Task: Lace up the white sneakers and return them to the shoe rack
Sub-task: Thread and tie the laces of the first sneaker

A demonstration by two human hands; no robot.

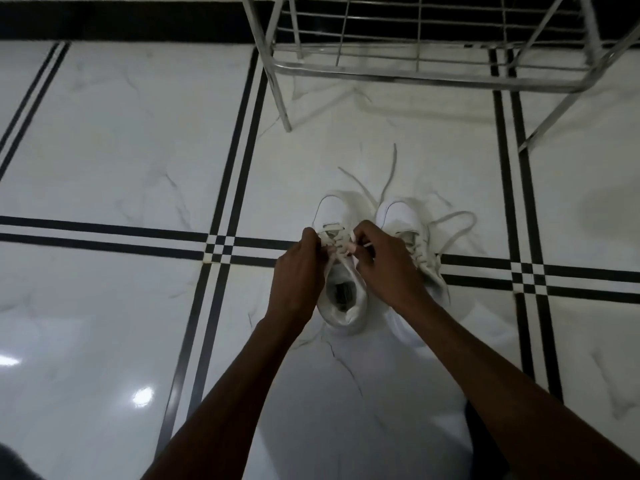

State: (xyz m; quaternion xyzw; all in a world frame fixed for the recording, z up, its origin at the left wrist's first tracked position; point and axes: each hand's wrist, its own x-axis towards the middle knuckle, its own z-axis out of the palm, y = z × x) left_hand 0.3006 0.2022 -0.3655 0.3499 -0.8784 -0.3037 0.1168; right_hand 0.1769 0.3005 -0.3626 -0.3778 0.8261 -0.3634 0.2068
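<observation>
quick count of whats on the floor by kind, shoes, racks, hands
white sneakers: 2, left one and right one
metal shoe rack: 1
hands: 2, left hand and right hand, both gripping the left sneaker's laces
total: 5

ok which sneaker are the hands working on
The left sneaker: both hands pinch its laces. The right sneaker sits untouched beside it, laces trailing on the floor.
</observation>
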